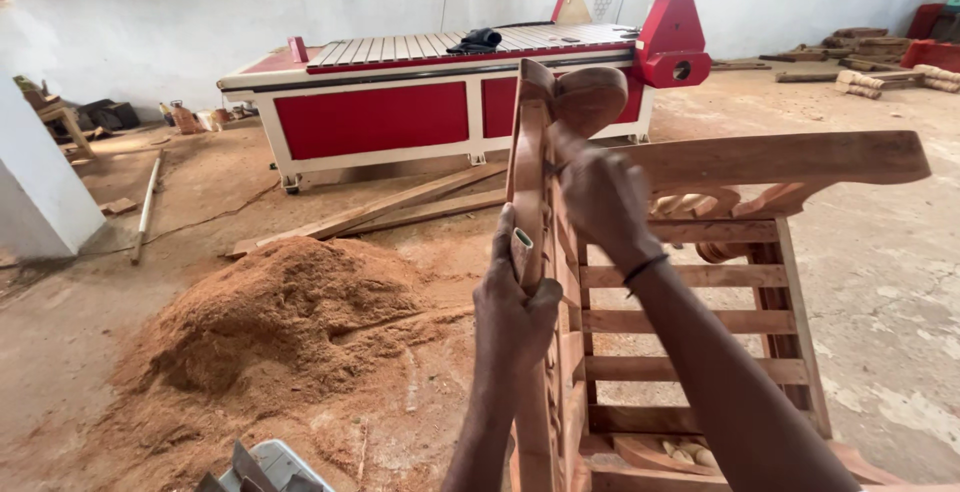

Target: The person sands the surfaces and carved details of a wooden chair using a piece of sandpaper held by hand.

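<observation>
A bare wooden chair frame (690, 277) with slatted seat and curved armrests lies tipped on its side in front of me. My left hand (512, 302) is closed around a pale flat piece, likely sandpaper (523, 245), pressed against the near upright rail (530, 167) of the frame. My right hand (603, 197) rests on the frame higher up, just below the rounded end of the armrest (590, 97), with a dark band on its wrist. The other armrest (790, 157) reaches out to the right.
A big sawdust heap (285, 317) lies on the floor to the left. Behind stands a red and white router table (430, 92) with long planks (380, 212) leaning by it. Timber pieces (870, 57) are stacked far right. A white pillar (35, 187) rises at left.
</observation>
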